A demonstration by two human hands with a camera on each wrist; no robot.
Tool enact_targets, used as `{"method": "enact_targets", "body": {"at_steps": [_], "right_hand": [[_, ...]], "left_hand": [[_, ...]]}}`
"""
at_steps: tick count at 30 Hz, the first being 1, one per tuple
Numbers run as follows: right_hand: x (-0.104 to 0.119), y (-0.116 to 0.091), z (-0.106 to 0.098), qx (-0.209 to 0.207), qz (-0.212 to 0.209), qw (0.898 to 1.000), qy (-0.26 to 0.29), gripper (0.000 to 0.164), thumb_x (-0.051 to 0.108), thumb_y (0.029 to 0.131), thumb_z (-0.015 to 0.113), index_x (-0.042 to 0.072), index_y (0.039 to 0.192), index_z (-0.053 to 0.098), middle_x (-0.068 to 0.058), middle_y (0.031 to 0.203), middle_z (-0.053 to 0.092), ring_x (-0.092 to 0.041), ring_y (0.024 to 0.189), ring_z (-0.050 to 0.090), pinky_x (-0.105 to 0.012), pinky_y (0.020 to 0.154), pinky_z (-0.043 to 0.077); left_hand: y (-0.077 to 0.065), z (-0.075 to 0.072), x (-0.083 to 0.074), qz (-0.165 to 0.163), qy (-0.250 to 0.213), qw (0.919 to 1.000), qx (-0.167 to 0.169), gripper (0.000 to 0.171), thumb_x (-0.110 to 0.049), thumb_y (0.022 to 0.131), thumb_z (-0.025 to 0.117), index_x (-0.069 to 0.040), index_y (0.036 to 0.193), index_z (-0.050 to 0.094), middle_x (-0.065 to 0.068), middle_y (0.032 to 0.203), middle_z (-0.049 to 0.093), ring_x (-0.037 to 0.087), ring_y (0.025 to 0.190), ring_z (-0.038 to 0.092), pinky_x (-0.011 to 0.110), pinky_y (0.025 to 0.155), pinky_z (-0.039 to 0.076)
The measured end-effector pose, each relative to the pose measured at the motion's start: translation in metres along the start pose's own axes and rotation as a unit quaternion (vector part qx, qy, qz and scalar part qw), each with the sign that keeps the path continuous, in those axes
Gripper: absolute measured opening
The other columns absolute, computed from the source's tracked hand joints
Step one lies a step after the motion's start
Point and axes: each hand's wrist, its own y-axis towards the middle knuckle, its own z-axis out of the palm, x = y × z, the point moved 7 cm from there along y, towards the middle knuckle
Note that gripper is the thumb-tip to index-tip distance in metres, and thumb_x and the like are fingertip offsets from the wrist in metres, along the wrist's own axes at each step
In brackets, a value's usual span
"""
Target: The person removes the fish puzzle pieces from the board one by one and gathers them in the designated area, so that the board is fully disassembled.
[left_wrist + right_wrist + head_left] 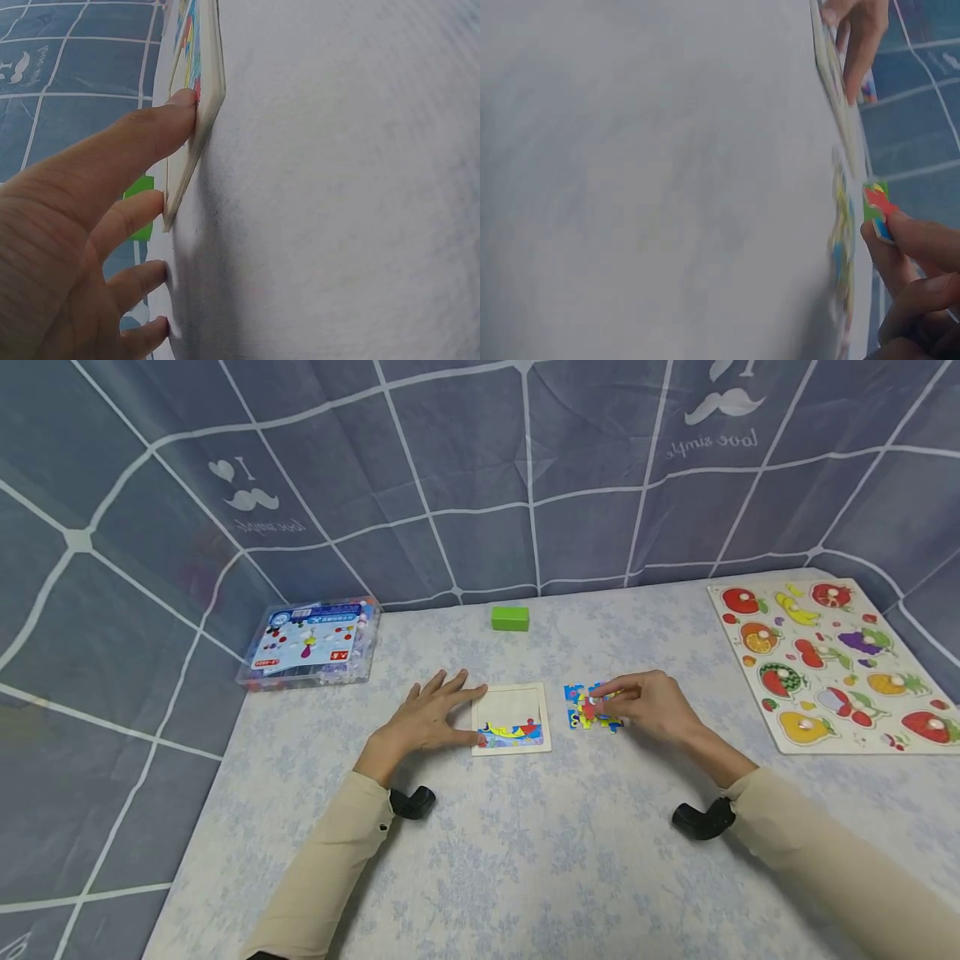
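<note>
A small square wooden puzzle tray [547, 727] lies flat in the middle of the table. Joined colourful pieces [513, 735] fill its lower part, while bare wood shows above them. My left hand [423, 720] rests at the tray's left side with fingers spread, thumb on the lower corner and index finger by the upper one. To the right of the tray, my right hand [656, 706] pinches a red, green and blue puzzle piece [876, 199] between thumb and index finger. Below it lies a cluster of loose puzzle pieces [574, 718], partly hidden by the fingers.
Behind the tray stands a green block [510, 619]. A clear plastic box [311, 642] with a printed label sits at the back left. On the right lies a fruit puzzle board [813, 689] with knobs. A grey-blue checked curtain [480, 468] hangs along the table's back edge.
</note>
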Motion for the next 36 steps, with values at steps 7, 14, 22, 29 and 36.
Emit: {"method": "enact_targets", "body": {"at_steps": [7, 14, 22, 29, 36], "right_hand": [[-0.027, -0.014, -0.026, -0.018, 0.026, 0.999, -0.017, 0.027, 0.021, 0.088, 0.075, 0.007, 0.111, 0.074, -0.007, 0.087, 0.075, -0.016, 0.067, 0.056, -0.025, 0.054, 0.044], [-0.038, -0.022, -0.04, -0.024, 0.041, 0.998, -0.037, 0.027, 0.019, 0.088, 0.074, 0.005, 0.111, 0.073, -0.006, 0.085, 0.073, -0.013, 0.066, 0.048, -0.025, 0.053, 0.037], [-0.032, -0.021, -0.041, -0.056, -0.005, 0.993, -0.104, 0.019, 0.017, 0.086, 0.076, 0.006, 0.101, 0.076, -0.006, 0.085, 0.067, -0.021, 0.075, 0.054, -0.029, 0.058, 0.041], [-0.035, -0.021, -0.039, -0.051, 0.003, 0.993, -0.102, 0.018, 0.017, 0.085, 0.075, 0.006, 0.1, 0.076, -0.005, 0.082, 0.064, -0.021, 0.074, 0.051, -0.03, 0.059, 0.039], [-0.035, -0.021, -0.038, -0.049, 0.005, 0.993, -0.104, 0.016, 0.019, 0.085, 0.077, 0.008, 0.096, 0.075, -0.003, 0.08, 0.061, -0.02, 0.073, 0.049, -0.03, 0.059, 0.037]], "left_hand": [[0.0, 0.0, 0.001, 0.0, -0.001, 1.0, -0.003, 0.086, -0.062, 0.083, 0.068, -0.029, 0.155, 0.034, 0.006, 0.164, 0.011, 0.036, 0.15, 0.001, 0.064, 0.115, 0.002], [-0.001, 0.0, 0.001, -0.001, -0.001, 1.0, -0.003, 0.086, -0.061, 0.083, 0.069, -0.03, 0.155, 0.034, 0.006, 0.164, 0.011, 0.036, 0.15, 0.001, 0.064, 0.115, 0.002], [0.001, 0.001, 0.002, -0.002, 0.0, 1.0, 0.0, 0.086, -0.062, 0.083, 0.068, -0.03, 0.155, 0.033, 0.005, 0.164, 0.01, 0.035, 0.15, 0.001, 0.064, 0.115, 0.002], [0.001, 0.001, 0.001, 0.001, 0.005, 1.0, 0.0, 0.086, -0.062, 0.083, 0.068, -0.03, 0.155, 0.033, 0.006, 0.164, 0.011, 0.036, 0.15, 0.001, 0.064, 0.115, 0.003], [-0.001, 0.0, 0.0, 0.003, 0.004, 1.0, 0.001, 0.086, -0.062, 0.083, 0.067, -0.03, 0.155, 0.032, 0.006, 0.164, 0.01, 0.036, 0.15, 0.001, 0.064, 0.115, 0.002]]}}
